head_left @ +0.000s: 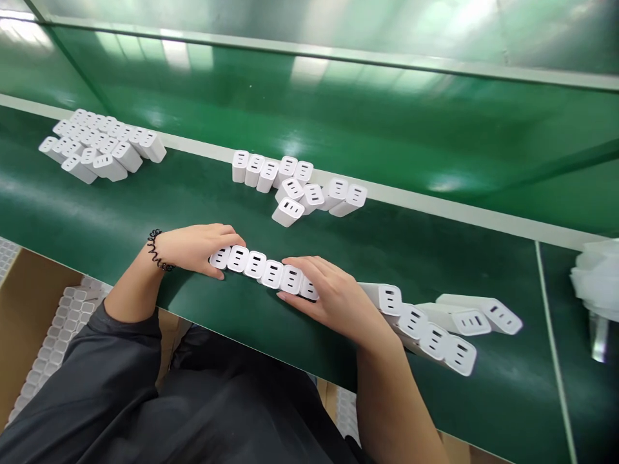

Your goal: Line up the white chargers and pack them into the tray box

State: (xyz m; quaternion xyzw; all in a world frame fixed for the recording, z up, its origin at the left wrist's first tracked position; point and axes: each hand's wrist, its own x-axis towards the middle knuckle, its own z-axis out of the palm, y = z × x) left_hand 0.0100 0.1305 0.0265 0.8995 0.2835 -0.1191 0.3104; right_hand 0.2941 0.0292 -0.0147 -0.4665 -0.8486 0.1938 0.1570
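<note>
A row of several white USB chargers (255, 263), standing side by side with their port faces up, lies between my two hands. My left hand (203, 248) grips the row's left end, thumb on the near side and fingers on the far side. Around the right end my right hand (329, 293) is closed in the same way, partly hiding the last charger. Just right of my right hand, more white chargers (435, 338) stand or lean in a loose group. Beyond the row, another loose cluster of chargers (294, 190) stands near the back edge.
A dense block of white chargers (97, 138) stands at the far left of the green table (193, 200). Behind runs a green panel (338, 109) with a pale strip at its foot. White translucent material (599, 277) lies at the right. A cardboard box (29, 316) with white pieces is below left.
</note>
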